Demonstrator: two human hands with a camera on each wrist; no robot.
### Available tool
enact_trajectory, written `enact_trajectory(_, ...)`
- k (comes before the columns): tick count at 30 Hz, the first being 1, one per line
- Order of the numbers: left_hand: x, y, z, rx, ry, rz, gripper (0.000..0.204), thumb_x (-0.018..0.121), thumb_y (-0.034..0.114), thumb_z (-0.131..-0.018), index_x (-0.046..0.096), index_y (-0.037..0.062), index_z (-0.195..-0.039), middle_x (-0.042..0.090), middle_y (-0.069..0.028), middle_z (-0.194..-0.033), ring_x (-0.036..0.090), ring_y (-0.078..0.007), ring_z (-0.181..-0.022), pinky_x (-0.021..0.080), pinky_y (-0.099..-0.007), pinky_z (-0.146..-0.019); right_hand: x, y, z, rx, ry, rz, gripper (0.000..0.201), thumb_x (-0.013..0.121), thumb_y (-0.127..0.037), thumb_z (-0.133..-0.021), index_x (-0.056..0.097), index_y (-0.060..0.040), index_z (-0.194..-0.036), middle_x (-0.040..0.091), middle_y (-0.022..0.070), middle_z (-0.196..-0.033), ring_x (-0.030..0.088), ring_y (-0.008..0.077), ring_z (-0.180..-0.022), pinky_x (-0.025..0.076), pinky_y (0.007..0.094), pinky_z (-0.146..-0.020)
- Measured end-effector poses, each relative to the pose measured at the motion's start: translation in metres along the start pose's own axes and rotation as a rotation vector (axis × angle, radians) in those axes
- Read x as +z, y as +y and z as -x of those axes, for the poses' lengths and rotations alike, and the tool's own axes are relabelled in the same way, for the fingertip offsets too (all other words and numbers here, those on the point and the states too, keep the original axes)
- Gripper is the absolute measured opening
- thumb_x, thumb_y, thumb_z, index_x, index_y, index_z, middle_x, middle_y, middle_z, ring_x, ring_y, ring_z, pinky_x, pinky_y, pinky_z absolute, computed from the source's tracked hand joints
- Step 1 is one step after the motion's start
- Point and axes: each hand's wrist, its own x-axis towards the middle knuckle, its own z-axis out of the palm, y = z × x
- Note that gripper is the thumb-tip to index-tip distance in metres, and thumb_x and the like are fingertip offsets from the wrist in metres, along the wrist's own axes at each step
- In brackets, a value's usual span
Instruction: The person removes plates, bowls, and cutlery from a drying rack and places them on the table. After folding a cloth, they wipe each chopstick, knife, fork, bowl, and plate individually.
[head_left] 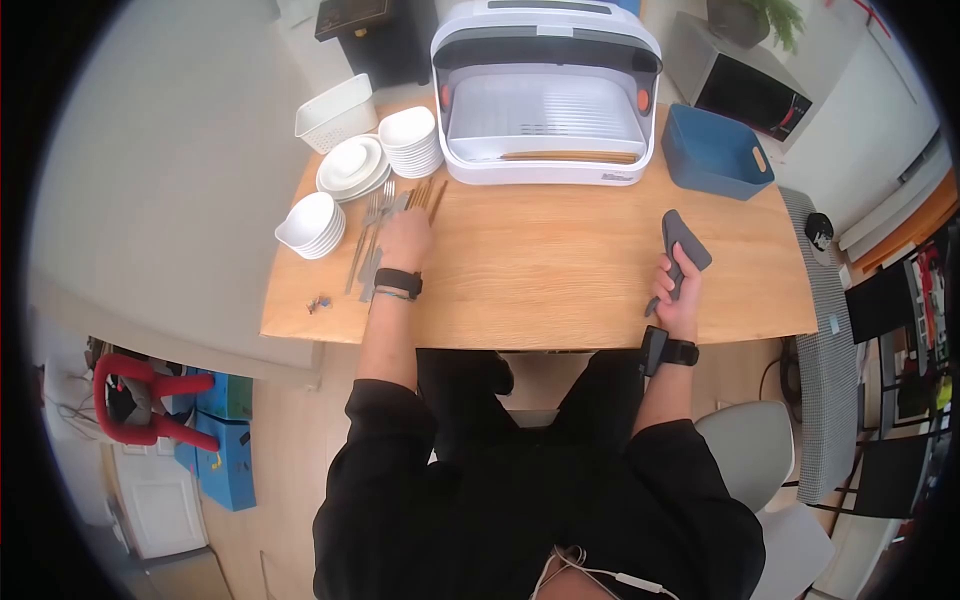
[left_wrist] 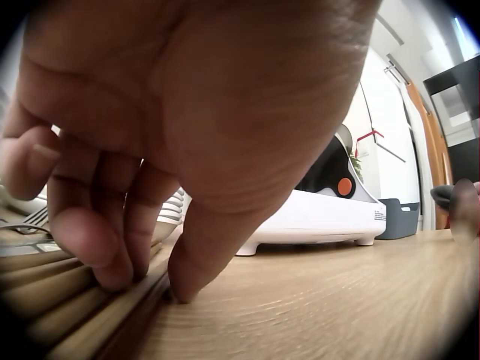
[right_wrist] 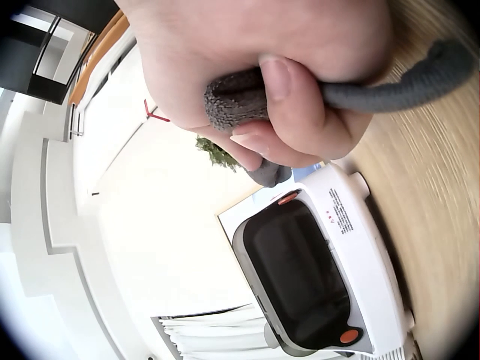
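Observation:
Wooden chopsticks lie side by side at the left part of the table. Over them is the left hand, its thumb against the outermost one and its curled fingertips on top, pinching at the edge of the row. Forks and flat metal cutlery lie beside and partly under this hand. At the right, the right hand grips a bunched dark grey cloth above the table, fingers curled round it; an end of it sticks out past the fist.
A white dish cabinet with its lid raised stands at the back, chopsticks inside. White bowls, stacked plates and a white basket are at the left, a blue bin at the back right. Small scraps lie front left.

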Motion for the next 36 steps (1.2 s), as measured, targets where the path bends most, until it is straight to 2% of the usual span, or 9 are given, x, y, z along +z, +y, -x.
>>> enact_trajectory(9, 0.003, 0.008, 0.010, 0.256, -0.054, 0.025, 0.025, 0.064, 0.023, -0.076, 0.069, -0.0015, -0.082, 0.068, -0.0230, -0.084, 0.066, -0.0383, -0.079, 0.052, -0.0461, -0.072, 0.001, 0.003, -0.001, 0.058, -0.024, 0.000, 0.018, 0.057, -0.023, -0.096, 0.051, -0.0088, -0.087, 0.052, 0.0006, -0.071, 0.040, 0.0068, -0.044, 0.025, 0.0203, -0.032)
enact_trajectory(11, -0.016, 0.026, 0.017, 0.346, -0.306, -0.046, 0.021, 0.060, 0.017, -0.082, 0.070, 0.0002, -0.091, 0.069, -0.0196, -0.090, 0.067, -0.0361, -0.085, 0.054, -0.0441, -0.074, -0.004, 0.004, -0.005, 0.087, -0.049, -0.013, 0.018, 0.058, -0.023, -0.096, 0.052, -0.0087, -0.087, 0.052, 0.0006, -0.071, 0.040, 0.0068, -0.044, 0.025, 0.0203, -0.031)
enact_trajectory(15, -0.010, 0.044, 0.023, 0.467, -0.346, -0.004, 0.019, 0.059, 0.014, -0.082, 0.069, 0.0001, -0.089, 0.068, -0.0206, -0.089, 0.066, -0.0361, -0.085, 0.053, -0.0444, -0.074, 0.003, 0.005, -0.002, 0.130, -0.055, 0.003, 0.018, 0.059, -0.023, -0.095, 0.052, -0.0084, -0.087, 0.053, 0.0009, -0.071, 0.040, 0.0066, -0.043, 0.025, 0.0199, -0.031)
enact_trajectory(18, 0.008, 0.057, 0.026, 0.614, -0.207, 0.090, 0.014, 0.058, 0.010, -0.081, 0.067, 0.0005, -0.085, 0.068, -0.0204, -0.086, 0.065, -0.0376, -0.084, 0.053, -0.0449, -0.074, 0.009, 0.008, -0.002, 0.148, -0.062, 0.030, 0.029, 0.056, -0.028, -0.097, 0.050, -0.0063, -0.079, 0.047, -0.0004, -0.065, 0.038, 0.0064, -0.042, 0.025, 0.0202, -0.031)
enact_trajectory(20, 0.018, 0.067, 0.028, 0.801, -0.056, 0.055, 0.011, 0.056, 0.008, -0.081, 0.065, 0.0013, -0.081, 0.067, -0.0199, -0.081, 0.065, -0.0381, -0.081, 0.052, -0.0468, -0.073, 0.010, 0.010, -0.003, 0.155, -0.068, 0.022, 0.028, 0.057, -0.028, -0.097, 0.050, -0.0063, -0.079, 0.048, -0.0001, -0.067, 0.038, 0.0062, -0.042, 0.025, 0.0202, -0.031)
enact_trajectory(23, 0.026, 0.074, 0.032, 0.894, 0.081, 0.055, 0.006, 0.057, 0.008, -0.081, 0.060, 0.0023, -0.081, 0.063, -0.0177, -0.077, 0.063, -0.0354, -0.077, 0.050, -0.0471, -0.071, 0.015, 0.013, -0.002, 0.159, -0.074, 0.023, 0.026, 0.057, -0.027, -0.097, 0.050, -0.0062, -0.082, 0.050, 0.0004, -0.069, 0.038, 0.0058, -0.042, 0.025, 0.0196, -0.031)
enact_trajectory(30, -0.003, 0.093, 0.052, 0.821, 0.037, 0.122, 0.010, 0.056, 0.006, -0.083, 0.057, 0.0020, -0.093, 0.061, -0.0159, -0.088, 0.062, -0.0332, -0.081, 0.051, -0.0435, -0.071, 0.018, 0.015, 0.000, 0.203, -0.161, 0.076, 0.019, 0.060, -0.023, -0.094, 0.052, -0.0083, -0.086, 0.053, 0.0011, -0.069, 0.039, 0.0058, -0.041, 0.023, 0.0193, -0.031)
enact_trajectory(32, -0.012, 0.093, 0.054, 0.926, 0.078, 0.352, 0.014, 0.057, 0.004, -0.084, 0.057, 0.0015, -0.097, 0.059, -0.0154, -0.092, 0.061, -0.0344, -0.082, 0.051, -0.0424, -0.071, 0.021, 0.013, 0.003, 0.215, -0.185, 0.086, 0.019, 0.060, -0.023, -0.094, 0.052, -0.0081, -0.085, 0.053, 0.0008, -0.068, 0.038, 0.0057, -0.041, 0.023, 0.0193, -0.031)
enact_trajectory(36, -0.029, 0.097, 0.059, 0.988, 0.142, 0.455, 0.018, 0.059, 0.003, -0.084, 0.058, 0.0014, -0.102, 0.058, -0.0143, -0.096, 0.061, -0.0351, -0.084, 0.051, -0.0413, -0.072, 0.025, 0.013, 0.006, 0.260, -0.271, 0.102, 0.019, 0.055, -0.023, -0.097, 0.051, -0.0062, -0.090, 0.049, 0.0010, -0.070, 0.035, 0.0049, -0.042, 0.024, 0.0183, -0.031)
